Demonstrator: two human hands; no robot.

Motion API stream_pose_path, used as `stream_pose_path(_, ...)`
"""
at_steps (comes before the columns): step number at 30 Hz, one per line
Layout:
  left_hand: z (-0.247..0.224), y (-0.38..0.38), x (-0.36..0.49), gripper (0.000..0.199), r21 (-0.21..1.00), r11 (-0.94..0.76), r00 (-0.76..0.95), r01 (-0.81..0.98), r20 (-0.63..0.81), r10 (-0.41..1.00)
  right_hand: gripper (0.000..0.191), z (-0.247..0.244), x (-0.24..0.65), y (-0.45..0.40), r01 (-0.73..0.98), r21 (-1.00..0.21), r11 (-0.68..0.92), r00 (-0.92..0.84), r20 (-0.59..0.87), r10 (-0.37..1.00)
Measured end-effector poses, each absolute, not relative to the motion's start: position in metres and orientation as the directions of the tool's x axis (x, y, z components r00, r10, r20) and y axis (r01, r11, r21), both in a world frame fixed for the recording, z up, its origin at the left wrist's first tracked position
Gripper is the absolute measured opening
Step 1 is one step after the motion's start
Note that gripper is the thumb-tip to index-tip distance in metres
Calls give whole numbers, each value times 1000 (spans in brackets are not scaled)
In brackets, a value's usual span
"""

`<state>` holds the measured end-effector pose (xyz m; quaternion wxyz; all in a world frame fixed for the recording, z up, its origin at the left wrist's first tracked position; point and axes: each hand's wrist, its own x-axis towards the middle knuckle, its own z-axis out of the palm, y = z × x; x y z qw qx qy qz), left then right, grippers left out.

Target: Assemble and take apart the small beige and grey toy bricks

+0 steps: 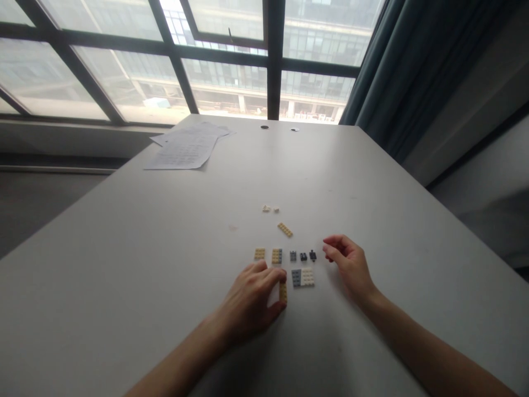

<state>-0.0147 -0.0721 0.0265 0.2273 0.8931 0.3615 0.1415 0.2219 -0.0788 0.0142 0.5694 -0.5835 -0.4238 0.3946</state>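
Note:
My left hand (258, 292) grips a tan studded brick (283, 293) between thumb and fingers at the table's near middle. To the right of the small bricks, my right hand (349, 264) hovers with its fingers curved and apart, holding nothing. Beside the gripped brick lies a grey plate (296, 278) against a white plate (308, 277). Above these sit a tan plate (259, 253), a tan and grey-blue piece (276, 256), a grey piece (293, 256) and two dark pieces, one black (303, 256) and one with pegs (313, 255).
A long tan plate (285, 229) lies diagonally farther off, with small white pieces (266, 209) beyond it. Printed papers (185, 149) rest at the back left of the white table (124, 231). Two round cable holes are near the window; a curtain (392, 66) hangs at right.

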Motion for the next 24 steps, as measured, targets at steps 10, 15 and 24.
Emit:
stream_pose_path(10, 27, -77, -15, 31, 506, -648, 701, 569, 113, 704, 16, 14, 223, -78, 54, -998, 16, 339, 34, 940)
stream_pose_path(15, 26, -87, -13, 27, 479, -659, 712, 579, 98, 696, 16, 13, 225, -79, 60, -998, 22, 343, 42, 939)
stream_pose_path(24, 27, -92, -15, 29, 504, -642, 714, 578, 70, 697, 15, 15, 224, -80, 67, -998, 16, 341, 38, 939)
